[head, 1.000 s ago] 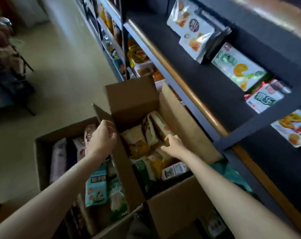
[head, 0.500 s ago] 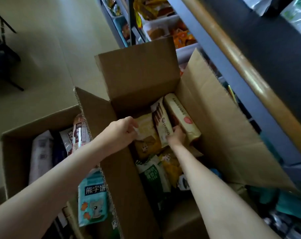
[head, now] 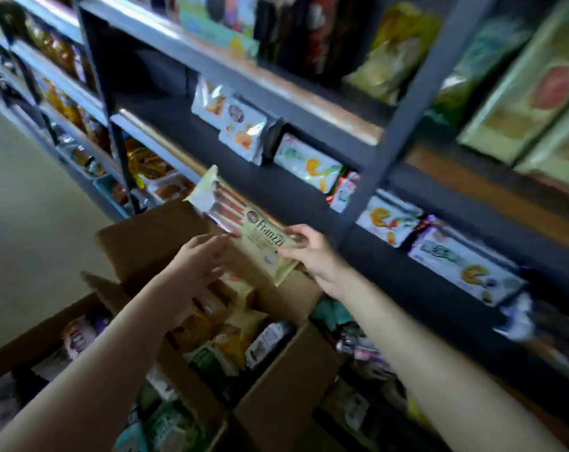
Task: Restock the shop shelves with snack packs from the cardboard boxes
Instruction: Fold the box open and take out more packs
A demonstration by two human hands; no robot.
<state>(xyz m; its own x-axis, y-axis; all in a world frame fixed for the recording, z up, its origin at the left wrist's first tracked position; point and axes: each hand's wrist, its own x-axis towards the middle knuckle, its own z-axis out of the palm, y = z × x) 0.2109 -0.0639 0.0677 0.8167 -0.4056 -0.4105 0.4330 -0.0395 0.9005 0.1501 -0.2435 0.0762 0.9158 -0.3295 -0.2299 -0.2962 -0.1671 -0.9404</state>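
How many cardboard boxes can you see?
2. One open cardboard box sits in the middle under the hands, full of snack packs. A second box stands to its left, nearer the floor. More may be hidden below the picture.

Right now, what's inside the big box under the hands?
The cardboard box holds many snack packs, yellow, green and white ones. The arms and top packs cover whatever lies deeper.

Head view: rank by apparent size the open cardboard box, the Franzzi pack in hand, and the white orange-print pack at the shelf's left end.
1. Cardboard box, clearly largest.
2. Franzzi pack, held by the right hand.
3. White pack, though it sits farther away, so its true size against the Franzzi pack is unsure.
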